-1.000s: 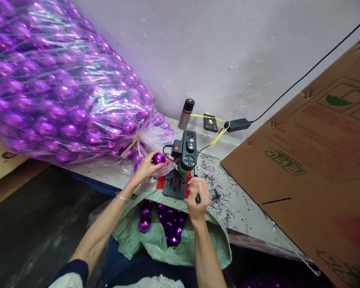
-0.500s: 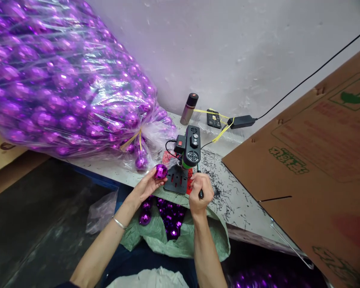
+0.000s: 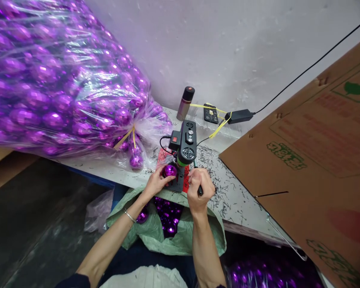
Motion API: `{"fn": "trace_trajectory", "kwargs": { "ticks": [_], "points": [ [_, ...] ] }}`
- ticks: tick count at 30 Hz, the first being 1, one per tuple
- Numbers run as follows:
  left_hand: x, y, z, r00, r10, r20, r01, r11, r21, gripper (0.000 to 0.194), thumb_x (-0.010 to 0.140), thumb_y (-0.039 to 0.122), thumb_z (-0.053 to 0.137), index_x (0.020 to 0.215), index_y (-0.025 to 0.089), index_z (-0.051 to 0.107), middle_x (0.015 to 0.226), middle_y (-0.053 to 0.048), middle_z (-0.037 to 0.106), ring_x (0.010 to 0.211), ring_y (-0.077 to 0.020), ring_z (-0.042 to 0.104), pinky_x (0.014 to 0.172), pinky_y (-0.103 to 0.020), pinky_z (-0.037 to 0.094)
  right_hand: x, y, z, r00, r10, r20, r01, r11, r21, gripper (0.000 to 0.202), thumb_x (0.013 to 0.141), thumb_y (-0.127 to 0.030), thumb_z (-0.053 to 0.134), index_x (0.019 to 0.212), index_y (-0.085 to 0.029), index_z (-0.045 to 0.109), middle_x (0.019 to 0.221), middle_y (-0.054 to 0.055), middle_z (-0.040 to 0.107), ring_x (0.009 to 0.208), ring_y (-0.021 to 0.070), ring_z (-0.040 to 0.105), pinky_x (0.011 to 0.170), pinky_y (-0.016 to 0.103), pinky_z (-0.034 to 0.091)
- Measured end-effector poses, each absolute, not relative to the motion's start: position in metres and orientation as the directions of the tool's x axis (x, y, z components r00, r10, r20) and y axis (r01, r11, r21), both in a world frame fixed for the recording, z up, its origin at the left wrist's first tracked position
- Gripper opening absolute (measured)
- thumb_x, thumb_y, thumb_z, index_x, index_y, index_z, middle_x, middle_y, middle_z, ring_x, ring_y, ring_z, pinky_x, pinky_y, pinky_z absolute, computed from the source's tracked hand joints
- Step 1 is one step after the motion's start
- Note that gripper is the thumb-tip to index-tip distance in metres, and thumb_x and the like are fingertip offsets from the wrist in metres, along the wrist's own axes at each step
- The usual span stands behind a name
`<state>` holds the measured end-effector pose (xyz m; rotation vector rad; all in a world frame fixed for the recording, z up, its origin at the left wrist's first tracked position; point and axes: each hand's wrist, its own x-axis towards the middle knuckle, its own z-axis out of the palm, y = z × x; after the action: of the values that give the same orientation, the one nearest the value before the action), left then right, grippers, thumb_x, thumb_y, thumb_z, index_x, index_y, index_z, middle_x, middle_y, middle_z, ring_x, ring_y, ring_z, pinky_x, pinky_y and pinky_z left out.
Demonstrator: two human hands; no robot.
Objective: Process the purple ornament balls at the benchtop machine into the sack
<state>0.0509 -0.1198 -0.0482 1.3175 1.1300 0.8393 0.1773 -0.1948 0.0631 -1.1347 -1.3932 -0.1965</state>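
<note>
My left hand (image 3: 157, 182) is closed around a shiny purple faceted ball (image 3: 169, 171), fingers behind it and thumb in front. The ball is over the black base plate of a small bench drill press (image 3: 187, 140), beneath its head. Whether a bit touches the ball is hidden. Wrapped round the black-gripped lever (image 3: 200, 191) on the machine's right side is my right hand (image 3: 200, 186). Below the table edge a green woven sack (image 3: 198, 234) gapes, with more purple balls (image 3: 169, 224) inside.
A tied clear bag of purple balls (image 3: 54, 88) fills the left. Behind the machine stand a spray can (image 3: 186, 103) and a power adapter (image 3: 240, 116) with its cable. Black shavings (image 3: 228, 192) litter the table (image 3: 108, 172). A large cardboard box (image 3: 312, 168) leans in from the right.
My left hand has carried the ball rightward, from beside the base plate to under the machine's head. My right hand keeps its grip on the lever. The view has shifted slightly.
</note>
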Motion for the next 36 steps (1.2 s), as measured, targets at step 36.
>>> {"fn": "trace_trajectory", "kwargs": {
  "ticks": [36],
  "points": [
    [0.066,-0.126,-0.072,0.313,0.893,0.323,0.377,-0.429,0.821,0.058,0.085,0.050,0.075,0.133,0.020,0.062,0.130,-0.016,0.070,0.122,-0.0342,0.063,0.104,-0.049,0.045,0.172,-0.196,-0.012,0.324,0.414,0.851,0.701,0.499,-0.510,0.033,0.104,-0.025,0.037,0.075,-0.022,0.052,0.077,0.002,0.059,0.067,0.0142,0.058,0.058,0.030,0.048]
  ]
}}
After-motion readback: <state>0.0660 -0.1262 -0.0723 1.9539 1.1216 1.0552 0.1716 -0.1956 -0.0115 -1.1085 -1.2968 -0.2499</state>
